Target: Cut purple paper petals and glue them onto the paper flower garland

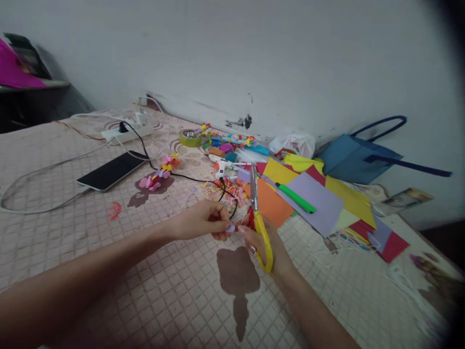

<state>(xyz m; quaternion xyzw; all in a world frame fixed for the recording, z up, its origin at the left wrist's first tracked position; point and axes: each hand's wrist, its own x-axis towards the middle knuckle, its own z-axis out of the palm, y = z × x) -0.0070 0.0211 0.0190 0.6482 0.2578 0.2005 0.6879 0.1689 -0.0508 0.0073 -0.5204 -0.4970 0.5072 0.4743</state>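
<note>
Between the fingertips of my left hand (207,220) is a small pale lilac paper piece (230,228), pinched at its edge. My right hand (267,242) is closed around the yellow and red handles of a pair of scissors (255,198), whose metal blades point away from me and look closed. The right fingertips are close to the lilac piece; whether they touch it I cannot tell. Just beyond both hands lie colourful paper scraps (232,191) and a white glue gun (223,168) with a black cord.
Coloured sheets (314,198) with a green marker (296,198) lie to the right, near a blue bag (358,157). A tablet (112,170), a power strip (127,133), loose cables and paper flowers (160,173) are left. Green tape (190,137) stands at the back.
</note>
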